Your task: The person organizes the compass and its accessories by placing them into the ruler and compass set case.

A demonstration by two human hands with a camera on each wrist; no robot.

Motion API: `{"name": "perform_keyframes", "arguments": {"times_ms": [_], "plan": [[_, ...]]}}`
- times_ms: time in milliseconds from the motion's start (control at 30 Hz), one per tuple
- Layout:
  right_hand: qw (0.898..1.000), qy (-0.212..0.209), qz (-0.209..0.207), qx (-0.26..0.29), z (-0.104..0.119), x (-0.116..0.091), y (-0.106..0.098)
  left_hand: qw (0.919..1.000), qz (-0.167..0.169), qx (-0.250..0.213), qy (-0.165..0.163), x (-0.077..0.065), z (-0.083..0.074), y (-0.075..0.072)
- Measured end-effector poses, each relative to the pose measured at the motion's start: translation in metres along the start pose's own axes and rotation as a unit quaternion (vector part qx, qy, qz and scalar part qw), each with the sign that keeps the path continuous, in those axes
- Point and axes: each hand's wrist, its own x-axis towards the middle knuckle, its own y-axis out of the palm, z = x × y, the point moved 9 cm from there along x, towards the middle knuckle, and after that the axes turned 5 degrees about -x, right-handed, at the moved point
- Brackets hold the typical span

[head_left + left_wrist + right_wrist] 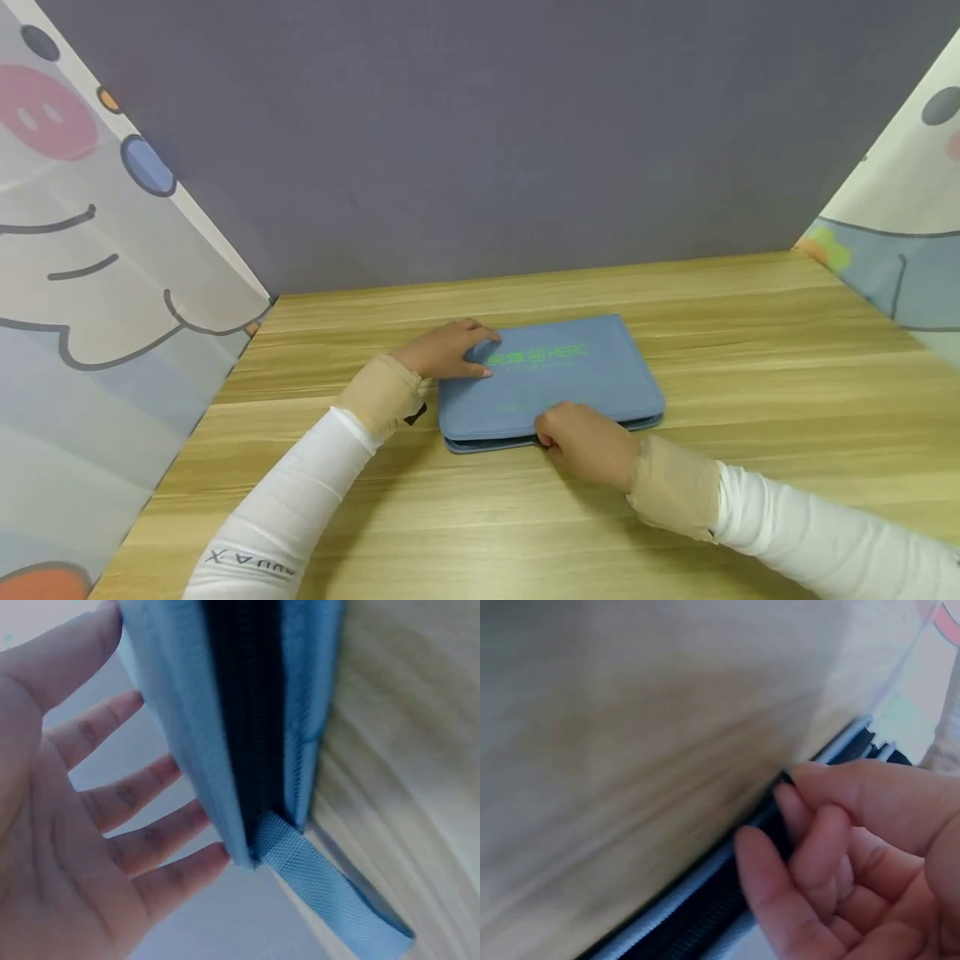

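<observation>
A blue zip case [555, 375] with green lettering lies flat on the wooden table, its zipper running along the side. My left hand [450, 350] rests on the case's left end; in the left wrist view its spread, fairly straight fingers [154, 787] touch the cover's edge. A blue fabric strap loop [330, 889] sticks out at a corner there. At the near edge, my right hand [588, 442] has its fingers curled. In the right wrist view, thumb and forefinger pinch a small dark zipper pull [786, 778], mostly hidden by the fingertips. The zipper gap shows dark along that edge.
The wooden tabletop [750, 375] spreads around the case. A grey panel [480, 150] stands behind it, with cartoon-printed sheets [97, 275] along the left side and on the right.
</observation>
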Motion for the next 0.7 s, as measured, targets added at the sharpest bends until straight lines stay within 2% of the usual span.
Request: {"name": "perform_keyframes", "arguments": {"times_ms": [200,300,433,533,700], "plan": [[1.000,0.006,0.020,0.012,-0.002,0.001,-0.004,0.9993,-0.031,-0.010,0.015,-0.005,-0.005,0.000],[0.999,0.033,0.037,0.015,-0.010,-0.001,-0.003,0.9987,-0.049,-0.011,-0.009,-0.010,-0.006,0.002],[0.997,0.062,0.034,0.004,-0.023,-0.004,-0.005,0.9957,-0.065,0.005,-0.065,-0.020,-0.007,0.003],[0.998,0.054,0.013,-0.022,-0.027,-0.005,-0.010,0.9925,-0.073,0.018,-0.096,-0.028,-0.011,0.003],[0.998,0.042,-0.004,-0.047,-0.033,-0.006,-0.015,0.9877,-0.099,0.029,-0.117,-0.037,-0.019,-0.002]]}}
